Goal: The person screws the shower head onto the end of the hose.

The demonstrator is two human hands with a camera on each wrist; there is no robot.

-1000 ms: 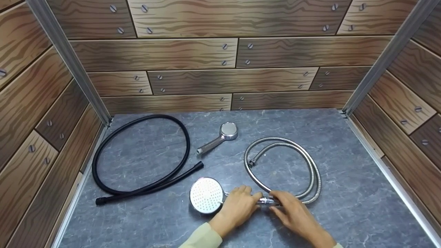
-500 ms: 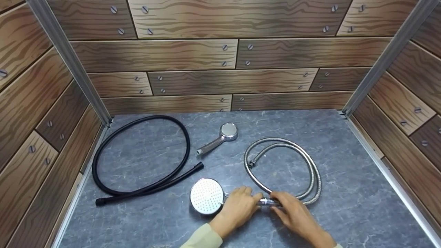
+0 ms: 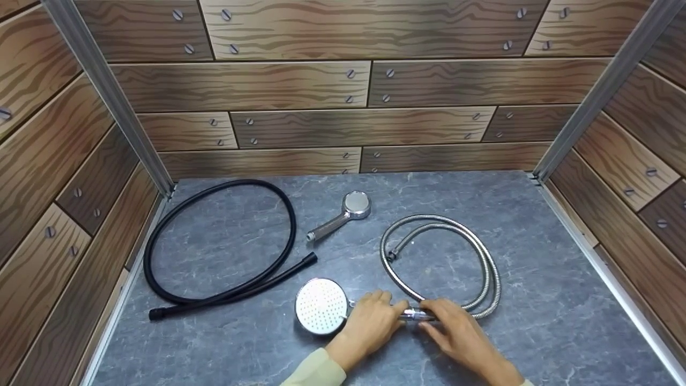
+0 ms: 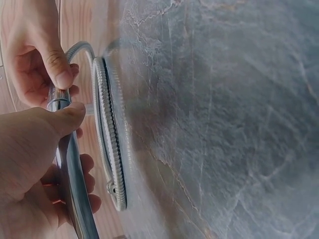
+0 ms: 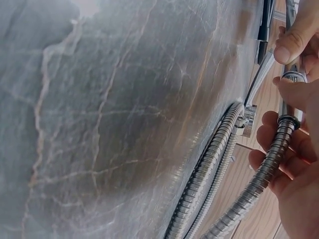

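A large chrome shower head (image 3: 321, 306) with a round, dotted white face lies face up at the front middle. My left hand (image 3: 370, 319) grips its handle, fingers wrapped around the chrome shaft (image 4: 75, 174) in the left wrist view. At the handle's end, my right hand (image 3: 458, 331) pinches the metal end fitting of a silver shower hose (image 3: 496, 276) between thumb and fingers. The fitting sits in line with the handle, and the ribbed hose (image 5: 266, 167) runs down past my right fingers. The rest of the hose lies coiled on the table behind my right hand.
A smaller chrome shower head (image 3: 356, 203) with a brownish-grey handle lies farther back. On the left, a black hose (image 3: 292, 217) forms a wide loop. Wood-patterned walls (image 3: 300, 86) enclose the grey marbled table (image 3: 541, 241) at the back and both sides.
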